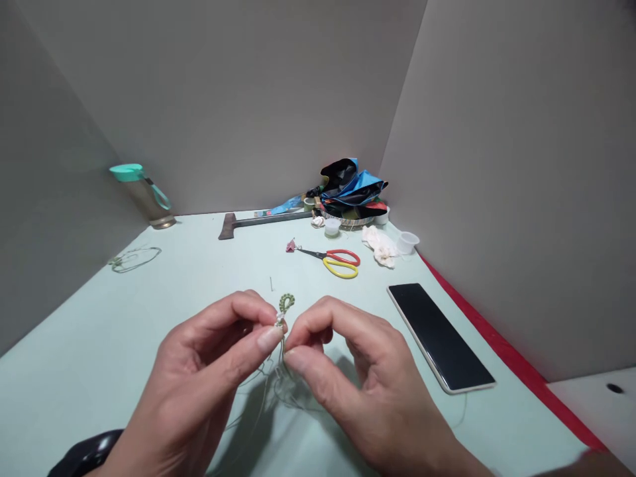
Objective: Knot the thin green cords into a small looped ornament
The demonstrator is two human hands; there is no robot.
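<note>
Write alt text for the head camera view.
The left hand and right hand pinch a small green beaded cord, its thin threads trailing down to a pale green table. Scissors and a black phone lie nearby.

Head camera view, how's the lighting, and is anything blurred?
Head view: soft, even light, no strong glare; the left hand and right hand throw a soft shadow on the pale green table; the wide lens stretches the edges; the green beaded cord looks fairly sharp.

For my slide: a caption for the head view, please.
Left hand and right hand pinch green beaded cord over a table, scissors behind.
</note>
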